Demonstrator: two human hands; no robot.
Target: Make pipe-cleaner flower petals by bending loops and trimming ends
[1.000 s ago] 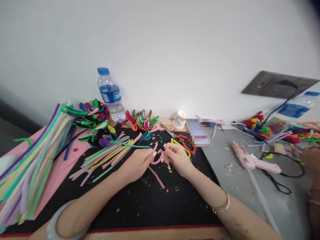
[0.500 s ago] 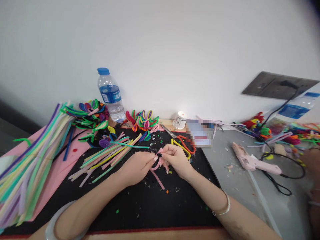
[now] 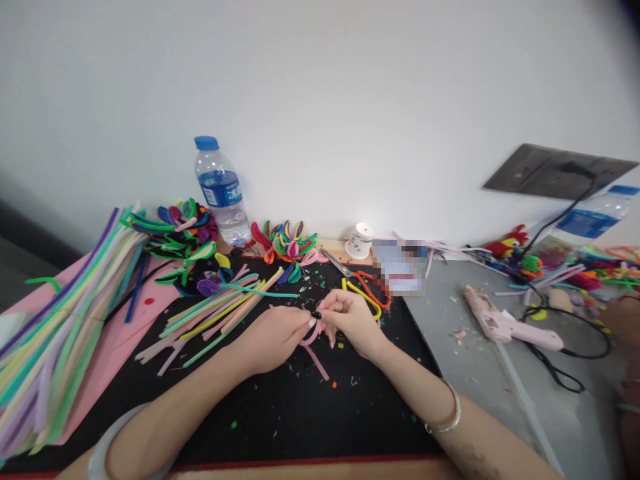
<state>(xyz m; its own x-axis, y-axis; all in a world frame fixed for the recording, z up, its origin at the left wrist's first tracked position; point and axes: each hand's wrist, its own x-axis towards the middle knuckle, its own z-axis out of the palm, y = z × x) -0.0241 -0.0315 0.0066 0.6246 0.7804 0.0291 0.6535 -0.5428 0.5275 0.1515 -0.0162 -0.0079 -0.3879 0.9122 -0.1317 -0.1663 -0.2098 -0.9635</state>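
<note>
A pink fuzzy stem [image 3: 316, 363] is bent into a loop above the black mat [image 3: 310, 427], one straight end pointing down toward the front. My left hand [image 3: 280, 333] pinches it from the left, fingers closed. From the right, my right hand [image 3: 350, 320] pinches the same stem, thumb and index finger together. The fingertips of both hands nearly meet at the top of the loop and hide part of it. Left of my left hand lies a loose pile of pastel stems [image 3: 220, 313].
Scissors [image 3: 370, 287] with red and yellow handles lie beyond my right hand, near a paper cup [image 3: 359, 241]. A water bottle [image 3: 223, 193] stands at the back. A pink glue gun [image 3: 510, 327] with its cable lies right. A large stem bundle [image 3: 60, 340] is far left.
Both hands stay almost in place on the pink stem. The fingers of my right hand have shifted slightly at the loop's top.
</note>
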